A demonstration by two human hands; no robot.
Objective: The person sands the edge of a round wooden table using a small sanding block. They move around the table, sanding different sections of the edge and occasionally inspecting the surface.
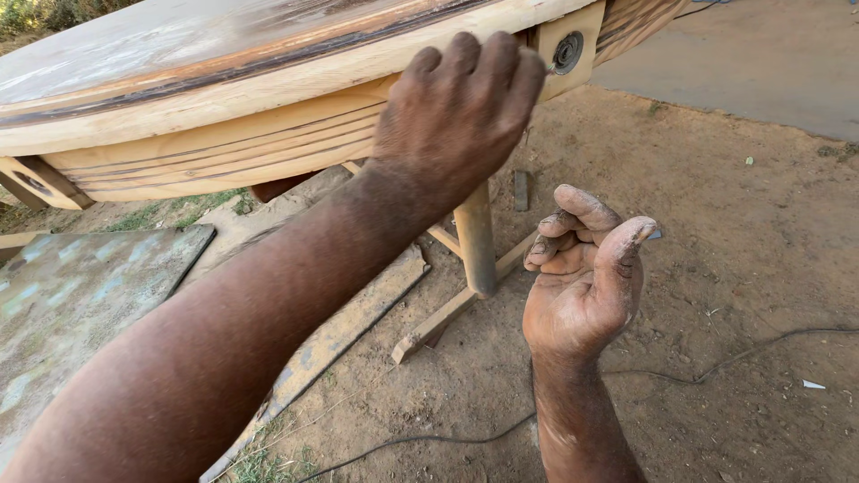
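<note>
Left hand point(456, 116) flat on the pale curved wooden table rim point(224, 148), upper centre — right hand point(586, 277) loosely curled, pinching a small grey bit point(655, 234), indistinct.

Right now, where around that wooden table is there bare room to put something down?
The dirt ground right of the right hand lies mostly bare, bordered by a cable below and a grey slab behind. The tabletop left of the left hand is also free. Under the table it is crowded: legs, a crossbar and flat boards.
</note>
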